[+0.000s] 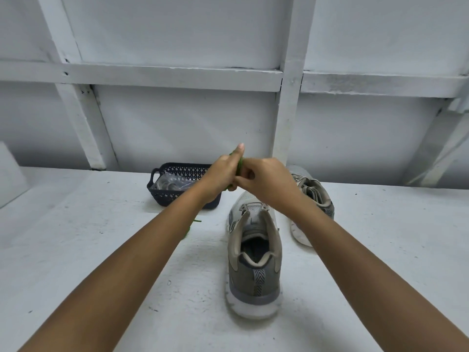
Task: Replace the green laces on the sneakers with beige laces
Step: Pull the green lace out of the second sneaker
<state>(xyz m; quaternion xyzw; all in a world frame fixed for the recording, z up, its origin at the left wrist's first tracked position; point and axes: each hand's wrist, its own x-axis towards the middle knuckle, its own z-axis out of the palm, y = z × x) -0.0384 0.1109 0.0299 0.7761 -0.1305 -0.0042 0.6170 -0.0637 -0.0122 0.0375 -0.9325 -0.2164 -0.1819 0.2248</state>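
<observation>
Head view: at the frame's centre both hands meet above the white table [88,250]. The left hand [223,175] grips a bunched green lace [239,165], one finger pointing up, and the right hand [264,177] pinches the same lace. Below them stands the unlaced near sneaker [253,262]; its tongue mark is too blurred to read. The far sneaker [314,196] lies at right, and a dark basket [162,193] at left.

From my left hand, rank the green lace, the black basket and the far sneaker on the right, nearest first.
1. Green lace: pressed between both hands, against the left hand.
2. Black basket: just below and left of that hand.
3. Far sneaker: off to the right, beyond the right hand.
</observation>
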